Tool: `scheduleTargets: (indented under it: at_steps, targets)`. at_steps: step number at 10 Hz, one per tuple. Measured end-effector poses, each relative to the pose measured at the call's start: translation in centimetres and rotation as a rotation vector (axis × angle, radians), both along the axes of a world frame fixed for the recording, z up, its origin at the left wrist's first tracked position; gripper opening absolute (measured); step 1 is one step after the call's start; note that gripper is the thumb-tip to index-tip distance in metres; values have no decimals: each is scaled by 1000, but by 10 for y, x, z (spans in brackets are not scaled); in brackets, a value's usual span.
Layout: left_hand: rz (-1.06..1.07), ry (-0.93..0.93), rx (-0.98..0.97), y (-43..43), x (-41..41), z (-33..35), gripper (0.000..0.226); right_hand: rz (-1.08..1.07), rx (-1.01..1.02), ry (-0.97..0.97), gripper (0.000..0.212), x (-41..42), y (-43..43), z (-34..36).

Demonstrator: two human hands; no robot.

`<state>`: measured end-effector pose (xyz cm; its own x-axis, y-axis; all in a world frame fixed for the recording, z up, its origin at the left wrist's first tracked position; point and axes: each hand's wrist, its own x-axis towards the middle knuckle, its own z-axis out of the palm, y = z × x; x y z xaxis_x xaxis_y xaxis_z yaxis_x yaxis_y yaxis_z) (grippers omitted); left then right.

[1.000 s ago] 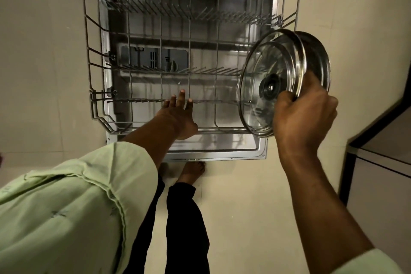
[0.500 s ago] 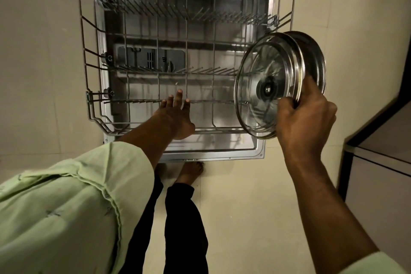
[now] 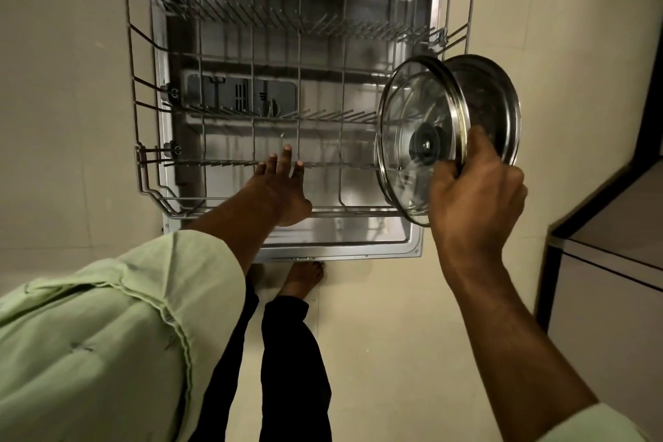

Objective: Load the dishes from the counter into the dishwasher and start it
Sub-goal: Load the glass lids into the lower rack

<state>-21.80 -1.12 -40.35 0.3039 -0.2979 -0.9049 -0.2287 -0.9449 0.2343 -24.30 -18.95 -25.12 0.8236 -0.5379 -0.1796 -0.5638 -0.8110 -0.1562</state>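
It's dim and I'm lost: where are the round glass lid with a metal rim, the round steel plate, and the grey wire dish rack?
Glass lid (image 3: 412, 108): head view, clear glass above its knob.
Steel plate (image 3: 493, 97): head view, bare face behind the lid.
Wire dish rack (image 3: 351, 211): head view, front rail.

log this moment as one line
left hand fingers straight at lower rack | right hand grips glass lid and steel plate | lid not yet racked
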Motion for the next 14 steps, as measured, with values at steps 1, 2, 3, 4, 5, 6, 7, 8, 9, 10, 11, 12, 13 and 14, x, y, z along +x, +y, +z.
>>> scheduleTargets:
  at_steps: [1,2,3,4,5,6,7,8,9,10,11,12,13,14]
  targets:
    - [-6,-7,1,0,-1,0,83,-1,-7,-2,36,3,-1,1]
    - [-7,-6,0,0,0,0,83,-58,-11,-79,35,7,-4,5]
    - [4,-1,1,-1,0,1,83,-84,-30,-61,36,9,-4,5]
    - [4,-3,-3,-1,0,1,82,-105,-22,-25,34,14,-1,1]
    - [2,0,-5,0,-1,1,83,-140,-5,-23,30,21,-5,-1]
    - [1,-2,-7,0,0,1,83,-150,5,-12,30,18,-7,-3]
    - [-2,-2,-8,0,-1,2,83,-155,31,-22,30,11,-7,-4]
    - [0,-2,-7,-1,-1,3,83,-153,50,-27,29,10,-9,-4]
    - [-3,-1,-11,-1,0,3,82,-166,51,-55,28,11,-10,-1]
    - [-4,3,-7,0,0,4,82,-183,55,-61,27,11,-10,4]
    - [-4,3,-4,-1,0,3,82,-185,43,-37,30,16,-7,5]
    - [-8,2,-10,-1,0,4,82,-172,36,-20,30,20,0,-3]
    - [-7,6,-18,0,1,4,82,-179,30,-3,34,19,5,-13]
    - [-6,9,-22,1,1,4,83,-174,37,-16,35,15,9,-22]
